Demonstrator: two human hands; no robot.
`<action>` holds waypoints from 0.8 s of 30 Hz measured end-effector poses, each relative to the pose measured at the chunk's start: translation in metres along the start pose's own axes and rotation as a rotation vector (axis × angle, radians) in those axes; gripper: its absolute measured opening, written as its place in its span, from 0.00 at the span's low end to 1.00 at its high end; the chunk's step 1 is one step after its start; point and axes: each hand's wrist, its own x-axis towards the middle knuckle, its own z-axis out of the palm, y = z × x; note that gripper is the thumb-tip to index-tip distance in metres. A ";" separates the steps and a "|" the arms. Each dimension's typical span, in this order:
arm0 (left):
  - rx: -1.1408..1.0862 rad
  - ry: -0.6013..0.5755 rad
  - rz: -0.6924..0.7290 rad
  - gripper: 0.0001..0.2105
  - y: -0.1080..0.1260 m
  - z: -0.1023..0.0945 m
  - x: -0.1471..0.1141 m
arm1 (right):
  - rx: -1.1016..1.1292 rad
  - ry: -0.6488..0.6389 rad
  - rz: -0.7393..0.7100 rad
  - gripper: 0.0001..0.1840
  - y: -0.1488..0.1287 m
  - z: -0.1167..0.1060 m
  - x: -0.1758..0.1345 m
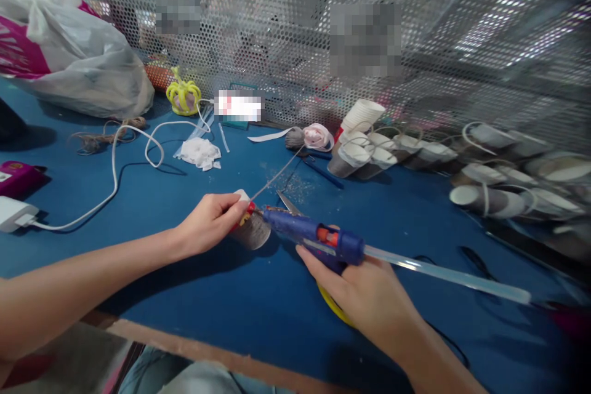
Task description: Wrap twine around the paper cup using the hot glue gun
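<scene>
My left hand [205,225] is closed around a small cup [256,237], tipped on its side, with a red and yellow print and a grey lower part. A thin grey cord [277,174] runs taut from the cup to a grey yarn ball [294,140] farther back. In my right hand [369,292] is a blue hot glue gun [300,233], its nozzle at the cup's side by my left fingers. A long clear glue stick [447,276] sticks out of its rear. Partly hidden beneath the gun lie scissors [288,203] with a yellow handle.
Several handled cups [353,151] stand at the back right; more lie at the right. A pink-white roll [317,136], white scraps [199,152], a yellow crown-shaped piece [183,97] and a white cable [115,166] are on the blue table. A plastic bag [92,68] sits back left, before a perforated metal screen [277,31].
</scene>
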 end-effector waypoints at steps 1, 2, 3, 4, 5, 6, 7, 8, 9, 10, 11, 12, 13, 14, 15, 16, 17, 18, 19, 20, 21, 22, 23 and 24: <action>-0.002 0.002 0.001 0.18 -0.001 0.000 0.000 | 0.015 0.011 0.004 0.13 -0.002 0.000 0.001; -0.005 0.003 0.002 0.18 -0.001 0.000 0.000 | 0.033 0.017 0.004 0.13 -0.004 0.000 0.002; -0.007 0.005 0.002 0.18 -0.002 0.000 0.000 | 0.051 0.019 0.004 0.13 -0.005 0.000 0.003; -0.007 0.006 0.002 0.18 -0.002 0.000 0.001 | 0.067 0.019 0.006 0.13 -0.005 0.000 0.003; -0.005 0.008 0.002 0.18 -0.003 0.000 0.001 | 0.079 0.018 0.010 0.13 -0.005 0.000 0.003; -0.003 0.008 0.002 0.18 -0.003 0.000 0.001 | 0.085 0.015 0.015 0.13 -0.004 0.001 0.003; -0.001 0.007 0.002 0.18 -0.003 0.000 0.001 | 0.085 0.013 0.020 0.12 -0.003 0.001 0.003; 0.000 0.004 0.004 0.18 -0.003 -0.001 0.001 | 0.083 0.012 0.026 0.12 -0.003 0.002 0.003; 0.000 0.000 0.007 0.18 -0.003 -0.001 0.000 | 0.080 0.013 0.031 0.12 -0.002 0.002 0.003; -0.001 -0.003 0.008 0.18 -0.003 -0.001 0.000 | 0.076 0.016 0.036 0.12 -0.002 0.003 0.003; -0.001 -0.006 0.010 0.18 -0.003 -0.001 0.000 | 0.073 0.019 0.038 0.12 -0.001 0.003 0.002; 0.000 -0.008 0.011 0.18 -0.003 -0.001 0.000 | 0.068 0.022 0.039 0.12 -0.001 0.003 0.002; 0.003 -0.006 0.010 0.18 -0.003 -0.001 0.000 | 0.060 0.021 0.038 0.11 -0.002 0.003 0.002; 0.008 -0.004 0.008 0.18 -0.003 -0.001 0.000 | 0.048 0.015 0.034 0.11 -0.002 0.003 0.002; 0.012 -0.002 0.005 0.18 -0.003 -0.001 0.000 | 0.034 0.003 0.031 0.11 -0.003 0.002 0.001; 0.014 0.000 0.003 0.18 -0.003 -0.001 0.000 | 0.021 -0.002 0.033 0.11 -0.003 0.002 0.001; 0.014 -0.001 0.003 0.19 -0.003 -0.001 0.000 | 0.015 -0.004 0.042 0.10 -0.004 0.001 0.000; 0.011 -0.003 0.003 0.19 -0.002 -0.001 0.000 | 0.018 -0.006 0.052 0.10 -0.005 0.001 0.000; 0.006 -0.007 0.003 0.18 -0.002 -0.001 0.000 | 0.035 -0.011 0.060 0.09 -0.006 0.001 -0.001; -0.001 -0.012 0.004 0.18 -0.002 -0.002 0.000 | 0.062 -0.021 0.065 0.09 -0.007 0.001 -0.001; -0.009 -0.016 0.004 0.18 -0.002 -0.002 0.000 | 0.094 -0.036 0.059 0.08 -0.008 0.002 -0.002; -0.015 -0.018 0.004 0.18 -0.002 -0.002 0.000 | 0.125 -0.055 0.044 0.08 -0.008 0.004 -0.004; -0.020 -0.019 0.003 0.18 -0.002 -0.002 0.000 | 0.150 -0.070 0.027 0.08 -0.008 0.006 -0.005; -0.023 -0.017 0.002 0.18 -0.002 -0.002 0.000 | 0.164 -0.074 0.013 0.08 -0.007 0.009 -0.007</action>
